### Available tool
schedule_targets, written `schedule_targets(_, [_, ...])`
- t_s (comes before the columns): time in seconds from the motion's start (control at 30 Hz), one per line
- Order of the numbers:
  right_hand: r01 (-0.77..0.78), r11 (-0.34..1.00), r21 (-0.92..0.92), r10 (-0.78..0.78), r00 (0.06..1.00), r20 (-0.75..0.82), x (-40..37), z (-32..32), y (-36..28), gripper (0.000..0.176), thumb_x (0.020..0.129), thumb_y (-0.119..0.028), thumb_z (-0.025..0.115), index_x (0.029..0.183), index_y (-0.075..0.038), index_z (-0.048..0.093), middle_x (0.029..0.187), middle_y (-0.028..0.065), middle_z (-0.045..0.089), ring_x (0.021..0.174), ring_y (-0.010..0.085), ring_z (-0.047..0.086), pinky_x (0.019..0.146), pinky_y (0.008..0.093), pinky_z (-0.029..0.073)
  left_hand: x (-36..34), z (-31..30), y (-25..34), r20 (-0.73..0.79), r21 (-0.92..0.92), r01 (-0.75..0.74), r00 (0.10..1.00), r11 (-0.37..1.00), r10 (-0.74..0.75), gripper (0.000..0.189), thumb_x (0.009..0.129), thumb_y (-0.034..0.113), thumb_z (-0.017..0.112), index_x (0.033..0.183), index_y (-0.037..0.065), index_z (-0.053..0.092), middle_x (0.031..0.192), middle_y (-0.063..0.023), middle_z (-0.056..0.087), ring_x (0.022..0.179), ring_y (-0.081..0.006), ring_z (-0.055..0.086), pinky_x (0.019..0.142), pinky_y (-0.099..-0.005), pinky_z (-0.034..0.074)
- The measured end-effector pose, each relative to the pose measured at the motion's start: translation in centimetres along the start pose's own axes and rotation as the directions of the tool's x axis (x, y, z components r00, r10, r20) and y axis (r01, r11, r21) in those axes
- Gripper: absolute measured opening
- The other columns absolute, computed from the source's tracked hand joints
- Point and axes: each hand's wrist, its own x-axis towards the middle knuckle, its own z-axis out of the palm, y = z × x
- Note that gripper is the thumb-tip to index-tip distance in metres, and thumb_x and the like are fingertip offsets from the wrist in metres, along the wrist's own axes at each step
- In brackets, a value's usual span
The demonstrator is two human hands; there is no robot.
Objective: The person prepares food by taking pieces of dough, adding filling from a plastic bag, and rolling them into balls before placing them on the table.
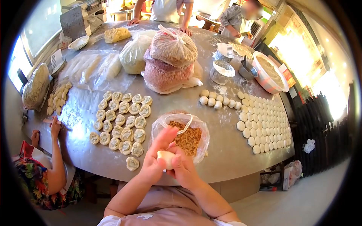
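Observation:
My left hand [154, 160] and my right hand [184, 169] meet over the table's near edge, both around one pale dough ball [165, 158]. The left fingers stretch upward behind it, while the right fingers close on its side. Just beyond them lies an open plastic bag of brown crumbly filling [186, 141], partly covered by my left fingers. Left of the bag, several cup-shaped dough pieces [127, 133] sit in rows. Smooth round dough balls [260, 124] stand in tight rows on the right, with a shorter double row [218, 101] beside them.
Stacked filled bags [169, 60] stand mid-table behind the filling. A metal pot [221, 71] and a large tub [269, 73] are at the back right. A seated person [45, 177] works at the left; two other people [166, 11] [239, 19] stand across the table.

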Motion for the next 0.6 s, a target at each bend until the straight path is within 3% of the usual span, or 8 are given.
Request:
schedule_targets(0.1, [0.100,0.986,-0.132,-0.090,0.993,0.080,0.1,-0.9,0.9,0.059,0.099,-0.056,0.033,0.116,-0.003,0.052,0.098,0.0043,0.056,0.069,0.0068,0.052,0.054,0.0211,0.039,0.3,-1.8,-0.7,0.138,0.087,-0.049,0.990,0.995,0.036,0.055,0.097,0.049,0.050,0.111,-0.001,0.067,0.104,-0.0104,0.069,0.111,-0.0244,0.060,0.106,-0.0419,0.038])
schedule_targets(0.17, [0.395,0.827,-0.400,-0.407,0.911,0.057,0.9,-0.4,0.2,0.052,0.102,-0.050,0.033,0.116,-0.004,0.052,0.101,0.0051,0.057,0.076,0.0084,0.055,0.064,0.0231,0.045,0.1,-2.1,-1.0,0.096,0.059,-0.038,0.995,0.998,0.032,0.055,0.098,0.048,0.049,0.104,-0.002,0.070,0.098,-0.0102,0.070,0.113,-0.0251,0.059,0.107,-0.0428,0.035])
schedule_targets(0.27, [0.310,0.889,-0.338,-0.365,0.924,-0.113,0.8,0.5,0.3,0.054,0.101,-0.052,0.035,0.119,-0.004,0.052,0.101,0.0066,0.058,0.079,0.0116,0.057,0.068,0.0241,0.046,0.3,-1.2,-0.8,-0.007,0.030,-0.043,0.999,0.999,0.043,0.054,0.099,0.046,0.048,0.104,-0.004,0.069,0.098,-0.0115,0.070,0.117,-0.0257,0.057,0.111,-0.0448,0.029])
schedule_targets(0.33, [0.038,0.999,-0.037,-0.040,0.997,-0.060,0.0,-0.6,0.0,0.054,0.101,-0.051,0.036,0.121,-0.003,0.052,0.103,0.0086,0.059,0.086,0.0164,0.059,0.074,0.0269,0.048,1.2,2.8,1.0,-0.328,-0.233,-0.043,0.944,0.972,-0.037,0.051,0.100,0.042,0.047,0.102,-0.004,0.069,0.095,-0.0122,0.071,0.116,-0.0258,0.058,0.113,-0.0463,0.026])
schedule_targets(0.43, [0.007,1.000,0.001,-0.008,0.998,0.061,0.1,-1.1,-0.6,0.053,0.101,-0.048,0.040,0.121,-0.002,0.053,0.105,0.0078,0.059,0.095,0.0185,0.059,0.082,0.0304,0.048,1.1,1.9,0.0,-0.250,-0.097,-0.088,0.966,0.991,0.061,0.045,0.101,0.035,0.047,0.096,-0.003,0.070,0.089,-0.0121,0.071,0.101,-0.0239,0.065,0.113,-0.0489,0.027])
schedule_targets(0.5, [0.219,0.961,-0.168,-0.206,0.974,0.090,0.7,-1.0,-0.3,0.053,0.101,-0.049,0.041,0.119,-0.001,0.054,0.105,0.0061,0.058,0.092,0.0143,0.057,0.080,0.0288,0.047,1.0,-1.0,-0.1,0.186,0.090,-0.196,0.967,0.977,0.176,0.044,0.101,0.035,0.047,0.095,-0.002,0.070,0.089,-0.0116,0.071,0.095,-0.0225,0.067,0.112,-0.0490,0.029])
schedule_targets(0.53, [0.245,0.943,-0.226,-0.241,0.969,0.044,0.8,-0.6,-0.2,0.053,0.101,-0.049,0.041,0.120,-0.001,0.054,0.104,0.0063,0.058,0.092,0.0141,0.057,0.080,0.0287,0.047,1.0,-0.9,-0.2,0.120,0.102,-0.198,0.975,0.975,0.186,0.045,0.101,0.035,0.047,0.090,-0.001,0.070,0.088,-0.0107,0.071,0.087,-0.0208,0.068,0.111,-0.0495,0.032])
schedule_targets(0.6, [0.285,0.895,-0.343,-0.318,0.947,-0.042,0.6,0.1,-0.1,0.054,0.100,-0.050,0.041,0.120,-0.001,0.054,0.104,0.0067,0.058,0.090,0.0137,0.057,0.079,0.0285,0.047,0.8,-1.1,-0.4,0.075,0.137,-0.128,0.990,0.982,0.118,0.051,0.100,0.042,0.047,0.092,-0.002,0.070,0.093,-0.0136,0.071,0.097,-0.0237,0.066,0.111,-0.0490,0.031])
